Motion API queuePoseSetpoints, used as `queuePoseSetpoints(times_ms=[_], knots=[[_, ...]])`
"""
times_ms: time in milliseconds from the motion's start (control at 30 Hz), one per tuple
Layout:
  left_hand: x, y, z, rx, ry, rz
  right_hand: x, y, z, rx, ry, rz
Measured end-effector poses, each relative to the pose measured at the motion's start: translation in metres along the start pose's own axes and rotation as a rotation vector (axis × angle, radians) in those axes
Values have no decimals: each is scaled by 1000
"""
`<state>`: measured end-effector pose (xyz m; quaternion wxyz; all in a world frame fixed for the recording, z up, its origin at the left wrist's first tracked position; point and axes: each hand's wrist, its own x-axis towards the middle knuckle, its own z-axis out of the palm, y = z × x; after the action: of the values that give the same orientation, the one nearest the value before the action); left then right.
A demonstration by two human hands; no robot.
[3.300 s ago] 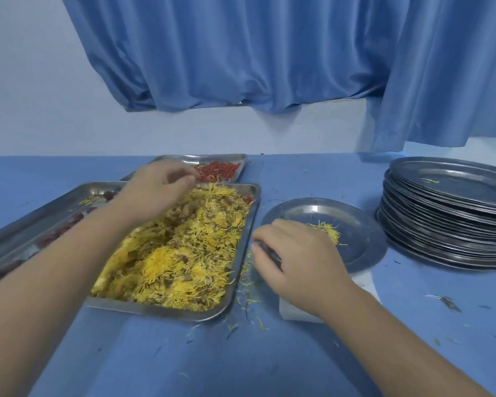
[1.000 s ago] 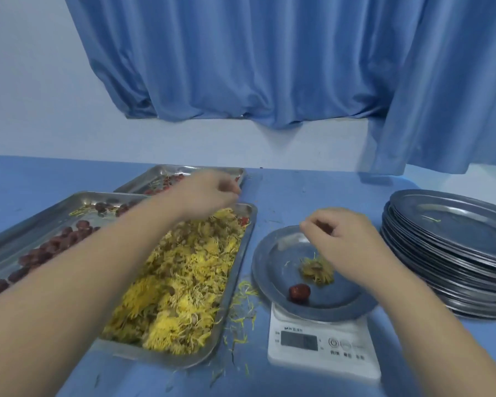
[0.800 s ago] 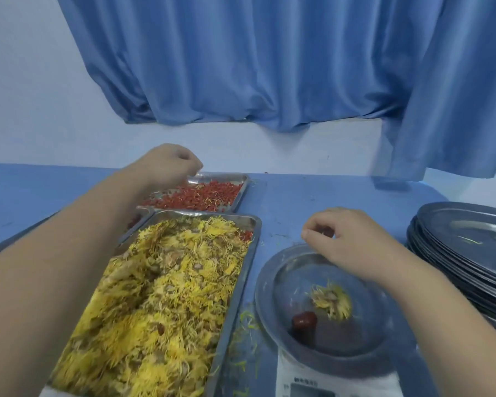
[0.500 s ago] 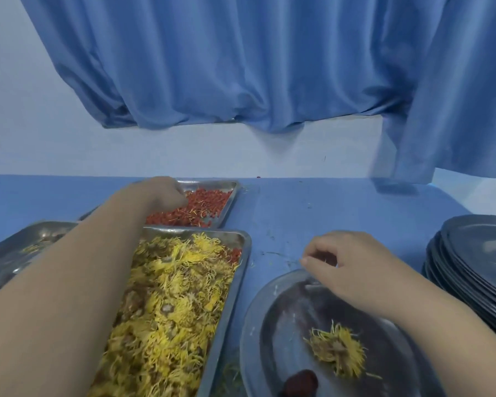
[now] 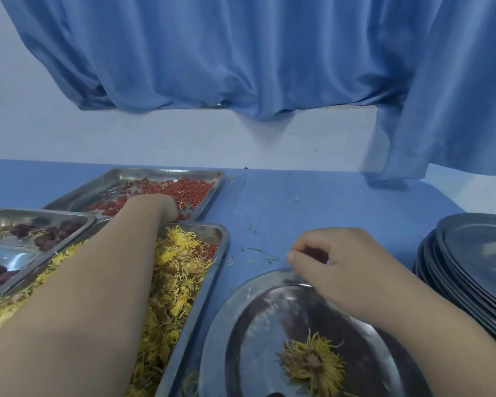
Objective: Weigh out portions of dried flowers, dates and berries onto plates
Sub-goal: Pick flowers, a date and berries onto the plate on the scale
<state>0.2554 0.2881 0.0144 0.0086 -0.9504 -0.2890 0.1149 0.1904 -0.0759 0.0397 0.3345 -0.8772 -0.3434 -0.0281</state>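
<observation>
Left hand (image 5: 152, 207): reaches across the flower tray into the far berry tray (image 5: 121, 181); half a second ago it was at that tray's near edge, now it is pressed down among the red berries (image 5: 192, 190). Fingers are hidden beneath the knuckles, so whether they have closed on berries cannot be told.

Right hand (image 5: 335, 265): hovers over the far rim of the round plate (image 5: 241, 319), much as half a second ago. Fingers are curled, thumb tip against forefinger, pinching something small and dark red; what it is cannot be made out.

Plate contents: one clump of dried flowers (image 5: 312, 365) near the bottom of view, and a dark red sliver at the lower edge, cut off by the frame. The view sits closer and lower than a second ago; the scale under the plate is out of view.

Flower tray (image 5: 221, 242): heaped with yellow dried flowers, beneath the left forearm.

Date tray (image 5: 0, 216): far left, holding dark red dates (image 5: 52, 233).

Plate stack (image 5: 470, 267): right edge of the blue tabletop (image 5: 312, 202).

Blue curtain (image 5: 241, 53): hangs behind.
</observation>
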Motion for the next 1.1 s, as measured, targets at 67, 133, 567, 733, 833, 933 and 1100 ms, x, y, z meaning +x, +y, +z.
queuePoseSetpoints(times_ms=[67,133,567,733,833,933,1100], knots=[[3,-4,7,18,4,27,0,-1,0,0,10,2],[3,-6,6,-23,34,47,-1,-2,0,4,14,1],[4,-2,10,-419,111,30,-4,-11,0,15,10,-17],[6,-1,9,-458,77,41,-5,-14,0,21,2,-40],[7,-1,9,-435,98,55,-5,-14,-1,12,17,-47],[8,0,11,-356,151,52,-5,-16,0,32,29,-73],[4,1,16,-410,242,14,-5,-17,0,19,39,-74]])
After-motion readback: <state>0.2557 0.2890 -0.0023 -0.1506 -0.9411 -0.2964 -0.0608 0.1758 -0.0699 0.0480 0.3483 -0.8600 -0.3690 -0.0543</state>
